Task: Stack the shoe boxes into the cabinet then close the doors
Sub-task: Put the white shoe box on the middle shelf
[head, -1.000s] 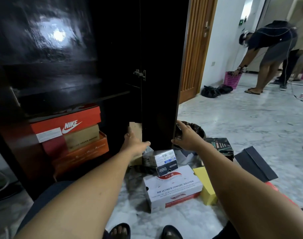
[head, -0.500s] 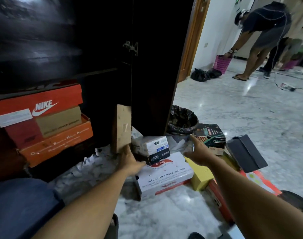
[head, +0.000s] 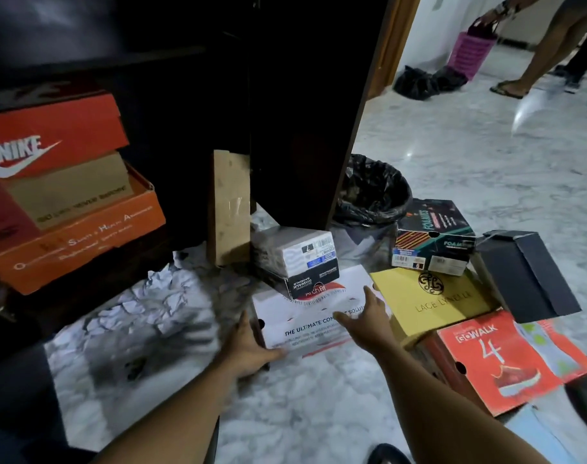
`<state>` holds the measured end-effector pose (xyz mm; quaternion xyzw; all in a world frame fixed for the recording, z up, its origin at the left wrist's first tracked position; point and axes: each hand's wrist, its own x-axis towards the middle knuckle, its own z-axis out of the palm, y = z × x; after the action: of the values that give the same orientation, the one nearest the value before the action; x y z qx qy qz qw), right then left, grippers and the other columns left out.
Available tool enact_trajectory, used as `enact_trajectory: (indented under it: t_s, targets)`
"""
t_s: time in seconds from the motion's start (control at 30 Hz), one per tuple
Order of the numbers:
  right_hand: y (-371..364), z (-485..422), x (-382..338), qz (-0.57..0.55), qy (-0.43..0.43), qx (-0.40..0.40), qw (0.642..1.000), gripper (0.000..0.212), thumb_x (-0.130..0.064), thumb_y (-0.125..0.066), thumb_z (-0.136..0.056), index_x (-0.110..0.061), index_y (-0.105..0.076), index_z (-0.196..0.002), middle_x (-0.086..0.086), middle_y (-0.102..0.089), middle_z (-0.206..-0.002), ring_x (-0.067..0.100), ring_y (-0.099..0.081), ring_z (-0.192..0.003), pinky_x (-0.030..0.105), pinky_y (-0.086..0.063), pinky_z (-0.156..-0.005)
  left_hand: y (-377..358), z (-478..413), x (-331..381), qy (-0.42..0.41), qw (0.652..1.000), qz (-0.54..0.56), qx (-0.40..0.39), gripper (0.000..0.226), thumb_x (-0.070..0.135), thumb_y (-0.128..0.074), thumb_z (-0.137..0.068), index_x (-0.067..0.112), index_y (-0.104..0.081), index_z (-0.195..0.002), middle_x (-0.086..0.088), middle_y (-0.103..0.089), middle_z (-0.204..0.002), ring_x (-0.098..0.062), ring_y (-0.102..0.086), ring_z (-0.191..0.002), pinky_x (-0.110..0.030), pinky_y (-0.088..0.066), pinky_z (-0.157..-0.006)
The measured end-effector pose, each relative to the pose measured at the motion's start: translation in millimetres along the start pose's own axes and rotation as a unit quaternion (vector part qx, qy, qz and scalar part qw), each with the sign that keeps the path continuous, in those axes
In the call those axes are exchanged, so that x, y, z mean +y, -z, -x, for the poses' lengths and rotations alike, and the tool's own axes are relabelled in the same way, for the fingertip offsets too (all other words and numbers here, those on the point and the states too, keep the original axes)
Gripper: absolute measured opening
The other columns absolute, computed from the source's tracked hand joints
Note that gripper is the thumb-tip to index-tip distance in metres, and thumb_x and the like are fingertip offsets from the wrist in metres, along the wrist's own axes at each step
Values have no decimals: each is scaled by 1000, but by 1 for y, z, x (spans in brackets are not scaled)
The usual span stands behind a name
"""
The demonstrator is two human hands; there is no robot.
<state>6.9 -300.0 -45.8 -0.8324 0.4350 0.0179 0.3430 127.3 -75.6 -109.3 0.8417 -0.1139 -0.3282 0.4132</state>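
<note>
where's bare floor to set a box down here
Bare marble floor lies on the near side of the white box, and more beyond the bin. Crowded: right of the white box, the yellow box, red box and black box sit packed; crumpled paper covers the floor by the cabinet.

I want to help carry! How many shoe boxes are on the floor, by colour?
White: 1, Arch Fit box
White-and-black: 1, small box on top of it
Yellow: 1, Lace Lynelle box
Red: 1, GOwalk box
Black: 2, Foamies box, plain box
Total: 6
</note>
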Motion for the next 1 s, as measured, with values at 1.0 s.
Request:
enact_trajectory:
  t_s: [1.0]
  targets:
    - [-50, 36, 85, -209, 36, -50, 976, 108, -31, -104, -39, -26, -45, -129, -11, -69, -117, 8, -64, -111, 17, -52, -85, 21, 19, -42, -31, 998, -48, 15, 123, 27, -96, -58, 26, -18, -154, 13, -54, -130, -10, -50, -111, -24, -41, -86]
